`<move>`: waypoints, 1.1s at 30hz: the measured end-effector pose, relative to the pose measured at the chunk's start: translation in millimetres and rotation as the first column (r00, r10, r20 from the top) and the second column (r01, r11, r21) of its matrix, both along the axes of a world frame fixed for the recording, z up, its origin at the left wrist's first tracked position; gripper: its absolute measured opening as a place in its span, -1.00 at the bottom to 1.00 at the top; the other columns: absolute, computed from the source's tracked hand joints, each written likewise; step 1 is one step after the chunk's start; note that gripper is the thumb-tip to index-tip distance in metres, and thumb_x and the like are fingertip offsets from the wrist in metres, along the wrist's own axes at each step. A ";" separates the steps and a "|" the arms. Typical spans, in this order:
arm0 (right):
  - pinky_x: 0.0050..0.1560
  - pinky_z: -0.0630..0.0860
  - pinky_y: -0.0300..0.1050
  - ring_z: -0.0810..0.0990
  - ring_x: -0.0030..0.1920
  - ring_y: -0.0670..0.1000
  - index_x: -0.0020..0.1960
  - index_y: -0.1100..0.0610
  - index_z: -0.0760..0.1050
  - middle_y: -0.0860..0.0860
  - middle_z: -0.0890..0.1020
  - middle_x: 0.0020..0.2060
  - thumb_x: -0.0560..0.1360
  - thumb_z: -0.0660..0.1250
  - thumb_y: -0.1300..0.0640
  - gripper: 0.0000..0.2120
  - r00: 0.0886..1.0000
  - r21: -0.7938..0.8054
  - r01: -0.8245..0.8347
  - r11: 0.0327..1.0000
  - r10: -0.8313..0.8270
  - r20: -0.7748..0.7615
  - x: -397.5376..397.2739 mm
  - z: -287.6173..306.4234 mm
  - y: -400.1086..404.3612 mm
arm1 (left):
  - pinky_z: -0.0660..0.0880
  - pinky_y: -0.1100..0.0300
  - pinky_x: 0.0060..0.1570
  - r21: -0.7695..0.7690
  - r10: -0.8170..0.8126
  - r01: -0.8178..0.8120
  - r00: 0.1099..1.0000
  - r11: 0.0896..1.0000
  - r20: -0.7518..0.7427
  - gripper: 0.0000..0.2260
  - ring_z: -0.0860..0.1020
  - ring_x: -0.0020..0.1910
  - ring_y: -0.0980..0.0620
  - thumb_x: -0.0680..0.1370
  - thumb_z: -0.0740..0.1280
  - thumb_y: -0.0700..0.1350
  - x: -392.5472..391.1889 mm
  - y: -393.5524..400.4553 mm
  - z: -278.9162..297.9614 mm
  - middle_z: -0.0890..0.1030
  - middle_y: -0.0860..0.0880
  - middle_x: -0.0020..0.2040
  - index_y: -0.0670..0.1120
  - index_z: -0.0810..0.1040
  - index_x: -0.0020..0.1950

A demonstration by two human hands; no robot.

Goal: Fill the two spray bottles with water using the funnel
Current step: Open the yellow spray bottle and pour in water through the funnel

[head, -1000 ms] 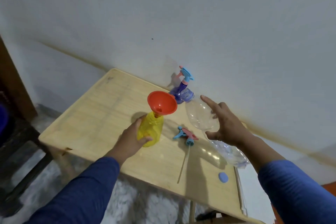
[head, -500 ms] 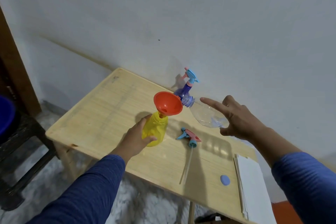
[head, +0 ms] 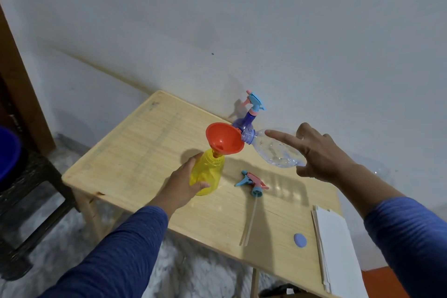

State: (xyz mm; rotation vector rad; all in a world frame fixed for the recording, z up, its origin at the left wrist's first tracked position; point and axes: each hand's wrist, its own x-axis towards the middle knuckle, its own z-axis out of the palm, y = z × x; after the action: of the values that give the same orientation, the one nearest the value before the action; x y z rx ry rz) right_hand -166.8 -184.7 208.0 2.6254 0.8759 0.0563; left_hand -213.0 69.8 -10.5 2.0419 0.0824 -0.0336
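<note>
On the counter (head: 135, 152) your left hand (head: 180, 182) wraps the upright yellow spray bottle (head: 208, 174), while your right grip (head: 319, 155) tilts the clear water bottle (head: 273, 150) leftward, mouth at the orange funnel (head: 223, 140) rim.

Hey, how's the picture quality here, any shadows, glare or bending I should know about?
Head view: dim, soft light; the yellow spray bottle and funnel throw a shadow leftward on the table; wide-angle bending curves the wall line; the clear bottle shows faint glints; no heavy blur.
</note>
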 end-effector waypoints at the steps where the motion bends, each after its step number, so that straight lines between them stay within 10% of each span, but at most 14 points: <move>1: -0.09 0.36 -0.12 0.31 0.01 0.02 0.30 -0.41 -0.39 0.07 0.31 0.10 0.41 0.42 0.05 0.01 1.000 -0.007 -0.003 1.000 0.003 0.001 -0.4 0.5 0.0 | 0.43 -0.03 0.21 0.001 -0.001 0.001 1.000 1.000 0.001 -0.28 0.42 0.30 -0.08 0.44 0.43 0.05 -0.1 0.1 0.4 0.40 0.02 0.38 0.19 0.09 0.48; 33: -0.09 0.48 -0.02 0.33 -0.02 0.05 0.36 -0.45 -0.28 0.07 0.33 0.08 0.34 0.47 0.13 0.07 0.999 0.135 0.030 0.990 -0.027 -0.023 -1.5 -5.4 -3.5 | 0.41 -0.04 0.23 0.003 -0.003 0.003 1.000 1.000 0.006 -0.28 0.40 0.33 -0.08 0.45 0.43 0.03 -3.0 0.2 6.5 0.39 0.02 0.40 0.18 0.09 0.48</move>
State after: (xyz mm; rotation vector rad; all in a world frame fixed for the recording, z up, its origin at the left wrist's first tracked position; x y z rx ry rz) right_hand -168.3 -188.2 202.6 2.7686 0.8700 0.0838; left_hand -216.0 70.0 -3.9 2.0451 0.0755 -0.0295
